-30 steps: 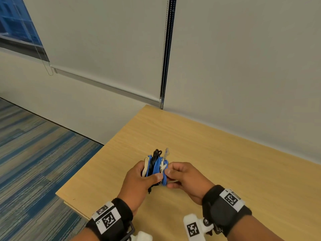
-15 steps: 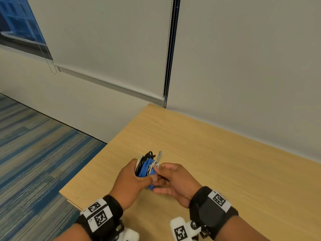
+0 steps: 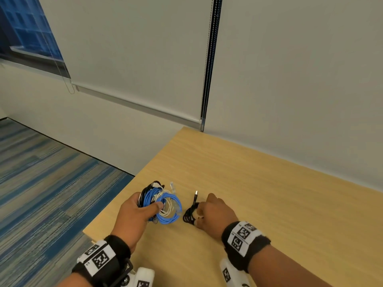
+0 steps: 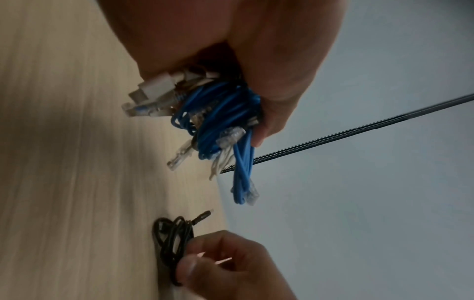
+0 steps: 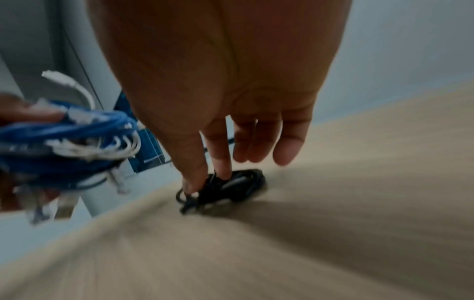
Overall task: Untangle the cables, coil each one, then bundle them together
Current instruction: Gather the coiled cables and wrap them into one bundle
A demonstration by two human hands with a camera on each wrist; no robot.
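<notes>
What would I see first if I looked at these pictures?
First, the bright blue, white and black bundle of coiled cables, gripped in the left hand above the near corner of the light wooden table. Beside it, the right hand pinches a small black coiled cable lying on the table.

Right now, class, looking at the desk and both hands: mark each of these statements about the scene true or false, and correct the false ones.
1. The left hand grips a bundle of blue, white and black cables. True.
2. The right hand is empty. False: it pinches a small black coil.
3. The black coil sits on the wooden table. True.
4. The black coil is already in the bundle. False: it lies apart, to the right of the bundle.
</notes>
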